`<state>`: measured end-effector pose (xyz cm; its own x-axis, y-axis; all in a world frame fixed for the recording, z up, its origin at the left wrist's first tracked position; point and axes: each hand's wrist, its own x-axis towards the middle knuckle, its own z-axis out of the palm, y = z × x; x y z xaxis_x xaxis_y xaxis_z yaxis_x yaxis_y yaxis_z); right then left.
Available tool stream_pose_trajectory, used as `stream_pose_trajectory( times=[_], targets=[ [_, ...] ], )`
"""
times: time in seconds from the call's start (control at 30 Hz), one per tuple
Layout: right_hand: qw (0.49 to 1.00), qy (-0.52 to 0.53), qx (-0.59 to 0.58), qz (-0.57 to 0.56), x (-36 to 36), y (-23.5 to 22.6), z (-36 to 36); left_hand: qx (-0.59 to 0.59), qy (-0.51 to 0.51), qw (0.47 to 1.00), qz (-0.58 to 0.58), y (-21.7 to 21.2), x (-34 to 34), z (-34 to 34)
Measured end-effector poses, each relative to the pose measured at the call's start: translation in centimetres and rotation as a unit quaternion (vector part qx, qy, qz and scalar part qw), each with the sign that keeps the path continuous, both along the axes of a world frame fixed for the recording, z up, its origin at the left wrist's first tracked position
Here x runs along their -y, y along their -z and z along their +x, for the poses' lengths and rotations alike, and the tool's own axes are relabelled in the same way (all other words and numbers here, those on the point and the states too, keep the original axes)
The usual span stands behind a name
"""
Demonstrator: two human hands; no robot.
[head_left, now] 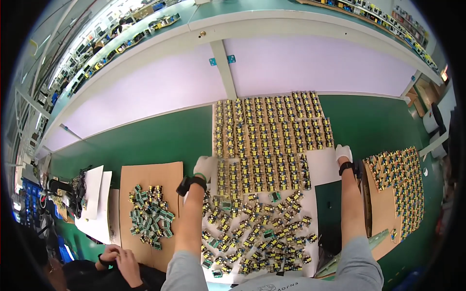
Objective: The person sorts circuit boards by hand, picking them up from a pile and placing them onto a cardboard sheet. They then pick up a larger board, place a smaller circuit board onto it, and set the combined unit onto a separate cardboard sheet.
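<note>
The green surface [155,140] spreads out in front of you, with a pale wall panel along its far edge. On it lies a white sheet [323,167] carrying small yellow-and-black circuit boards: a tidy grid of rows [269,131] at the far end and a loose heap [252,233] nearer to you. Your left hand [205,167], gloved in white, rests at the sheet's left edge, touching the near-left corner of the grid. Your right hand [343,153], also gloved, sits at the sheet's right edge, just beside the grid's right side. Both grips lie against the sheet; I cannot tell whether either is clenched on it. To the right, a cardboard piece [383,208] holds more rows of boards. To the left, another cardboard sheet [150,177] bears a pile of green parts [150,216]. At near left, another person's hands [119,257] rest together.
</note>
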<state>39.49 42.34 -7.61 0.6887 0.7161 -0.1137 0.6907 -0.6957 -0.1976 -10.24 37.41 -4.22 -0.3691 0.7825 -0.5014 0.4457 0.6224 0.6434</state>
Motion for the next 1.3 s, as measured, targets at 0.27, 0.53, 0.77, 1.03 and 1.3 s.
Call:
stream_pose_trajectory(
  times=[0.27, 0.53, 0.77, 1.03, 1.3],
  targets=[
    [0.955, -0.252, 0.050, -0.147, -3.5, 2.8, 1.6, -0.210, 0.414, 0.869, 0.173, 3.2, -0.7, -2.3],
    [0.922, -0.230, 0.247, -0.191, -2.8, 7.0, 3.2, -0.133, 0.263, 0.940, 0.172, 4.2, 1.7, -1.2],
    [0.954, -0.235, -0.178, -0.045, -2.1, 6.8, 5.0, -0.144, 0.134, 0.976, 0.094, 2.7, 1.6, -0.3],
    [0.928, -0.367, -0.028, -0.054, -4.0, 4.1, 5.5, -0.150, 0.125, 0.971, 0.137, 1.4, 2.0, -0.5],
    [0.969, -0.229, -0.090, 0.002, -2.0, -0.7, 4.0, -0.119, 0.103, 0.974, 0.165, -1.1, 1.1, 0.3]
  ],
)
